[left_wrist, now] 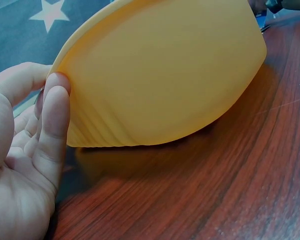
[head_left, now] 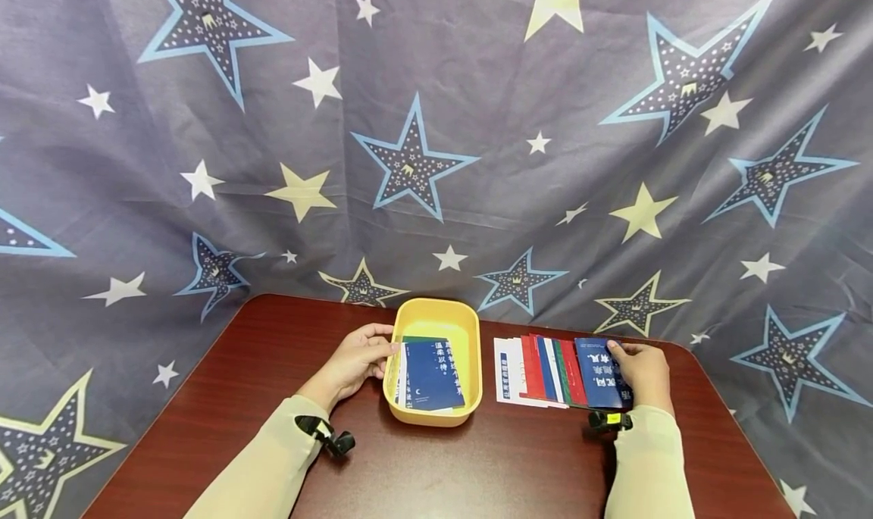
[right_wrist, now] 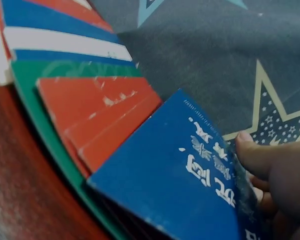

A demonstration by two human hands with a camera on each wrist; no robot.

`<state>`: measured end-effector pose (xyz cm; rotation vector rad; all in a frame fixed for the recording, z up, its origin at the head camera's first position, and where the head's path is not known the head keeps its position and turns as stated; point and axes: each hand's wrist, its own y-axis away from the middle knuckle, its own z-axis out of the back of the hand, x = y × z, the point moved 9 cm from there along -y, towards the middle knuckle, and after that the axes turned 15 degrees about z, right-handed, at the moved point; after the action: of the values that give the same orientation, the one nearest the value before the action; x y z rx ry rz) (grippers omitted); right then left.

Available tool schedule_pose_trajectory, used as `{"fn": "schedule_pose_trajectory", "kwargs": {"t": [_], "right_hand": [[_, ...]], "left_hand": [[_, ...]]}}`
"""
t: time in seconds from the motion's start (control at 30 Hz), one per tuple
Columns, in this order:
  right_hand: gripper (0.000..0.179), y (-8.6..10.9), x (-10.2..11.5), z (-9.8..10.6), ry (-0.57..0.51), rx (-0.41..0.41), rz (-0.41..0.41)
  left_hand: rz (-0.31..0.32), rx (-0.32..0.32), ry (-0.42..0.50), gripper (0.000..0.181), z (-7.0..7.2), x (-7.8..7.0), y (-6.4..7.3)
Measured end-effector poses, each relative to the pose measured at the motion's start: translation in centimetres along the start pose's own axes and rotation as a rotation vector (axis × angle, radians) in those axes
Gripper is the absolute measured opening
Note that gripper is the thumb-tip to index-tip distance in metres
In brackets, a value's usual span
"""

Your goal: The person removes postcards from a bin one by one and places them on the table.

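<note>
My left hand (head_left: 355,361) pinches the left rim of a yellow plastic bin (head_left: 433,418); the left wrist view shows thumb and fingertips at the edge of its outer wall (left_wrist: 164,75). Inside the bin lie several cards, a dark blue one (head_left: 430,375) with white characters on top. To the right, a fanned row of cards in white, red (head_left: 530,367), blue and green rests on the table. At its right end my right hand (head_left: 644,371) pinches a blue card (right_wrist: 159,175) with white characters, thumb on its face and fingers behind its edge.
The dark red wooden table (head_left: 409,473) ends at a grey cloth (head_left: 436,223) with printed stars, hanging close behind the bin and cards. Each wrist wears a black camera strap (head_left: 323,434).
</note>
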<state>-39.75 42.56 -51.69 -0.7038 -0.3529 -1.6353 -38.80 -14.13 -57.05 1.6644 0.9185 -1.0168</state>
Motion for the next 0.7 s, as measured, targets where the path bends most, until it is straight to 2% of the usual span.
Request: {"fn": "schedule_pose_trajectory", "kwargs": {"t": [0.17, 0.3, 0.53, 0.7], "right_hand": [[0.081, 0.2, 0.1, -0.5, 0.011, 0.105, -0.003], [0.084, 0.3, 0.4, -0.8, 0.022, 0.168, 0.028], [0.080, 0.7, 0.9, -1.2, 0.095, 0.172, -0.003], [0.066, 0.7, 1.6, -1.2, 0.093, 0.179, 0.037]], "left_hand": [[-0.004, 0.005, -0.004, 0.058, -0.1, -0.2, 0.1], [-0.003, 0.000, -0.001, 0.058, -0.1, -0.1, 0.1], [-0.006, 0.000, -0.002, 0.057, -0.1, -0.2, 0.1], [-0.009, 0.003, -0.001, 0.057, -0.1, -0.3, 0.2]]}}
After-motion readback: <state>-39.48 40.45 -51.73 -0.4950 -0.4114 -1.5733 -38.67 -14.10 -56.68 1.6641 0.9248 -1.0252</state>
